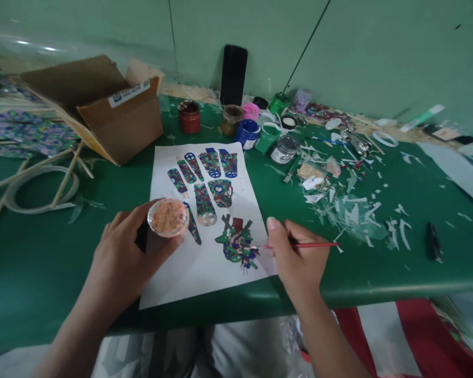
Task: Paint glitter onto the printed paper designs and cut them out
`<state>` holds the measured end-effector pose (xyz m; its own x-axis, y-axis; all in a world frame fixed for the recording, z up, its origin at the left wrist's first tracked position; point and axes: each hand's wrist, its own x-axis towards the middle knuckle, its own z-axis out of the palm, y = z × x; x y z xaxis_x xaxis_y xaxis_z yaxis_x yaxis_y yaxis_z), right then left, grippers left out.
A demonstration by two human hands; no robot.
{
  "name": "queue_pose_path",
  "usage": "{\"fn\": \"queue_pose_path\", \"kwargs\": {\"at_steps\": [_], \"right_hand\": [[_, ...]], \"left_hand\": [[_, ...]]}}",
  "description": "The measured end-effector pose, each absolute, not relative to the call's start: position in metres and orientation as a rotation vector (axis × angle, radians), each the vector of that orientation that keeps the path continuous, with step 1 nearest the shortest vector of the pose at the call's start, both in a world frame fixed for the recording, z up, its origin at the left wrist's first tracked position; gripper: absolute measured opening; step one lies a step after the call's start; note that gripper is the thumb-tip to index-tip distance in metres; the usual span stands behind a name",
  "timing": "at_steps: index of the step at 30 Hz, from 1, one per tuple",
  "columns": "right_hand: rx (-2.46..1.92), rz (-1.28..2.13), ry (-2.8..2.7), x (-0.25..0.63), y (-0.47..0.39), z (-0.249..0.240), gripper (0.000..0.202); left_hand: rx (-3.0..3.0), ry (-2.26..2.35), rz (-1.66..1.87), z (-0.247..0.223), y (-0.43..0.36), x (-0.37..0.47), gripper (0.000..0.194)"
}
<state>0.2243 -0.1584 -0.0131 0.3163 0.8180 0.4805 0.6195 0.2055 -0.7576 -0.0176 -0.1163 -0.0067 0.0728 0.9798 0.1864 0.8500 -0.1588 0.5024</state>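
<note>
Counter (362, 268), green-covered, is overlaid at its middle by a white sheet (173, 278) bearing separate multicolored painted shapes, with an open cardboard box (122, 126) located beyond the sheet's left corner and scraps (352, 215) scattered to its right. Above the sheet's left part, a jar of peach-colored paint (168, 217) is held in the grip of the left hand (122, 257), closed around its side between thumb and fingers. A thin red brush (315, 244) is pinched in the grip of the right hand (299, 257), its tip directed leftward at the lower-right painted figure (238, 242).
</note>
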Motion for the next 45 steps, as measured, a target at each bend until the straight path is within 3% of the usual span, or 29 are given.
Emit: {"fn": "queue_pose_path", "kwargs": {"at_steps": [4, 9, 22, 27, 32, 39, 45], "right_hand": [[-1.339, 0.254, -1.371, 0.215, -0.169, 0.008, 0.038], [-1.185, 0.534, -1.455, 0.18, -0.16, 0.029, 0.039], [-1.179, 0.76, -1.314, 0.168, -0.145, 0.019, 0.038], [-1.158, 0.763, -1.464, 0.172, -0.146, 0.02, 0.029], [-1.142, 0.599, -1.231, 0.194, -0.161, 0.012, 0.039], [-1.478, 0.21, -1.414, 0.219, -0.185, -0.019, 0.044], [-1.507, 0.148, -1.464, 0.215, -0.181, -0.015, 0.047]], "left_hand": [[2.271, 1.599, 0.86, -0.007, -0.12, -0.021, 0.041], [2.341, 1.451, 0.885, -0.009, -0.122, -0.024, 0.044], [2.325, 1.445, 0.861, -0.007, -0.124, -0.025, 0.044], [2.327, 1.448, 0.858, -0.007, -0.124, -0.024, 0.044], [2.298, 1.497, 0.824, -0.006, -0.124, -0.023, 0.043], [2.262, 1.63, 0.746, -0.004, -0.123, -0.019, 0.046], [2.229, 1.703, 0.707, -0.002, -0.121, -0.017, 0.049]]}}
